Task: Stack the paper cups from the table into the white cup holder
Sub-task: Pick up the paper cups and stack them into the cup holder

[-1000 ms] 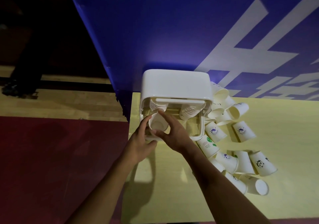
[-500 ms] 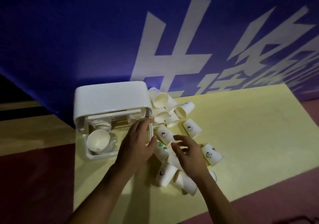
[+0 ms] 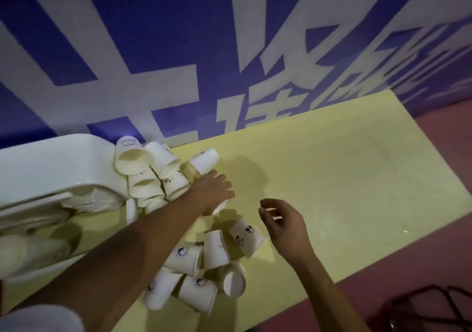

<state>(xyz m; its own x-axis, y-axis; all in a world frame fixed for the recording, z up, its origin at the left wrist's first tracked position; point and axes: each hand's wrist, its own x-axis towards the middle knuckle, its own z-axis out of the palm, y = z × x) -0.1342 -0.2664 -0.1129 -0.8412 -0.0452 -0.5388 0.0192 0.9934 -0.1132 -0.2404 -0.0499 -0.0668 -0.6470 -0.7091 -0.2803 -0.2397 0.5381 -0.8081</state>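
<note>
Glossy plastic holder (image 3: 56, 163), matt paper cups (image 3: 214, 248)

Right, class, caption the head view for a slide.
Left hand grips a paper cup near the white cup holder; right hand hovers open.

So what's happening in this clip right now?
A person is gathering paper cups scattered on a yellow table beside the white cup holder, which already holds some. The left hand lies over one cup; a firm grip isn't clear. The right hand hovers empty and loosely curled, near a panda-print cup.
</note>
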